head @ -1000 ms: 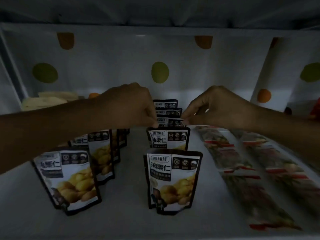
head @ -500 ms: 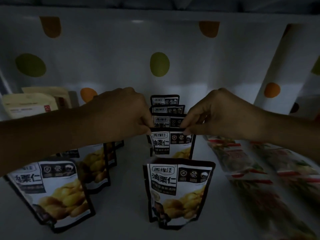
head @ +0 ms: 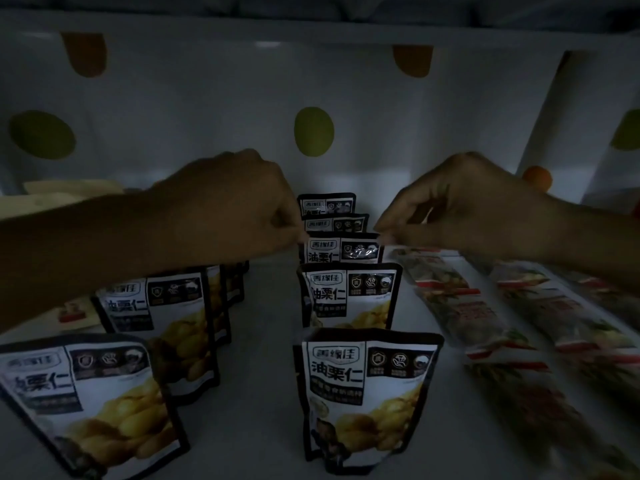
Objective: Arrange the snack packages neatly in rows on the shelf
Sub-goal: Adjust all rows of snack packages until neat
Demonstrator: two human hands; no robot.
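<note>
- the step in hand looks like squaring up one packet in the middle row: the third packet (head: 332,252) from the front, standing upright near the centre of the frame.
- the left hand (head: 239,206), at middle left, has its fingers curled and its fingertips pinched on that packet's upper left corner. the right hand (head: 464,206), at middle right, does the same at the upper right corner. the light is dim, so i cannot tell how much of the top edge each one has.
- in front of it on the shelf (head: 266,341) stand the second packet (head: 349,292) and the front packet (head: 367,393). two more stand behind it, toward the dotted back wall (head: 313,131).
- a left row (head: 159,306) of the same packets runs from the lower left, and its nearest one sits turned. long flat packets (head: 460,306) lie at the right.
- the next move likely calls for setting the held packet square and evenly spaced between its neighbours. both corners should then be let go gently, since such pouches probably tip easily. the left row seems to need attention afterwards.
</note>
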